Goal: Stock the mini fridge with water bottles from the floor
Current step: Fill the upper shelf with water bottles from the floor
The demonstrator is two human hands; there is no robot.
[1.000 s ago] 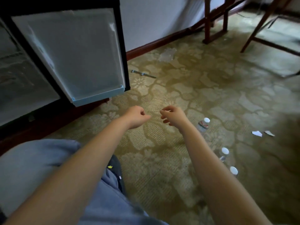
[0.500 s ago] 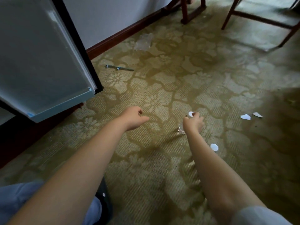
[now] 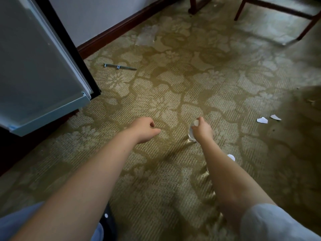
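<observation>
My right hand (image 3: pixel 203 131) grips a clear water bottle (image 3: pixel 191 134) with a white cap, standing on the patterned carpet; most of the bottle is hidden behind the hand. A second bottle's white cap (image 3: pixel 231 157) peeks out from behind my right forearm. My left hand (image 3: pixel 145 128) hovers above the carpet to the left of the bottle, fingers loosely curled and holding nothing. The mini fridge's open door (image 3: pixel 40 66) fills the upper left; the fridge's inside is out of view.
A thin grey metal bar (image 3: pixel 119 66) lies on the carpet near the door. Two white paper scraps (image 3: pixel 262 120) lie at the right. A clear plastic piece (image 3: pixel 146 35) sits near the dark baseboard. Wooden chair legs (image 3: pixel 305 26) stand at the upper right.
My right hand reached right and down from mid-air and took hold of the bottle on the floor. The view swung right, away from the fridge's inside. My left hand stayed put.
</observation>
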